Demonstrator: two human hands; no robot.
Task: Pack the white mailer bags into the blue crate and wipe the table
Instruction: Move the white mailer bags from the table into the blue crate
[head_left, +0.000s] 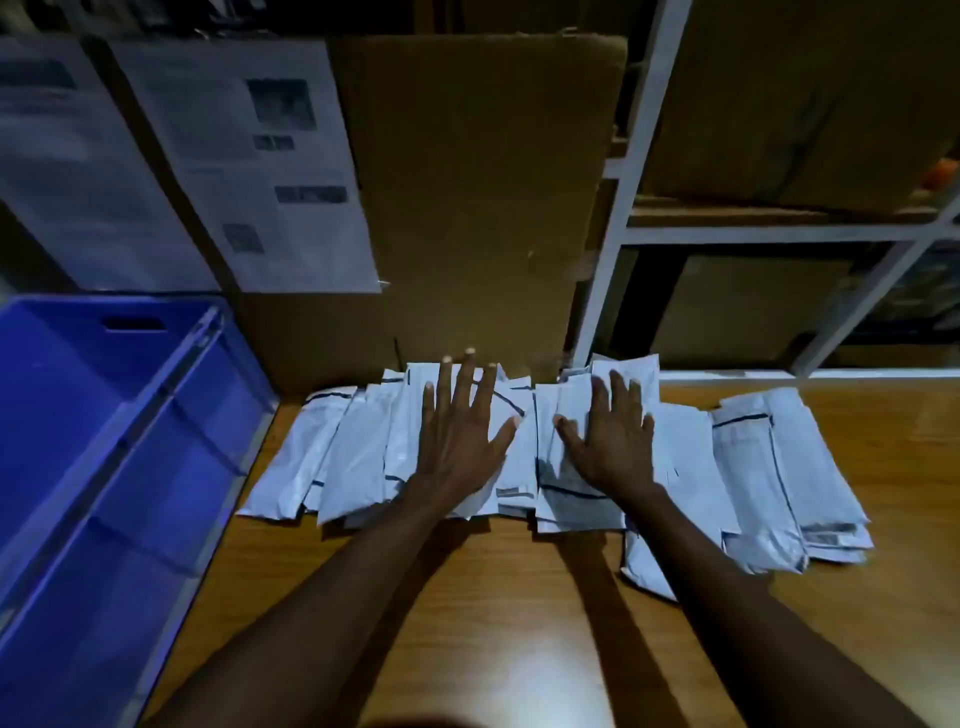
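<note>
Left hand (460, 431): flat, palm down, fingers spread straight.
Right hand (613, 441): flat, palm down, fingers straight.
Arms: both stretched forward.

Dim light. A wooden worktop (519, 597) fronts an upright cardboard sheet (478, 197). Printed papers (249, 166) hang at left, and white metal shelving (623, 171) holds cardboard boxes (795, 104) at right.

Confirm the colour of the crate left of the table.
The crate is blue, clearest in the head view.
</note>
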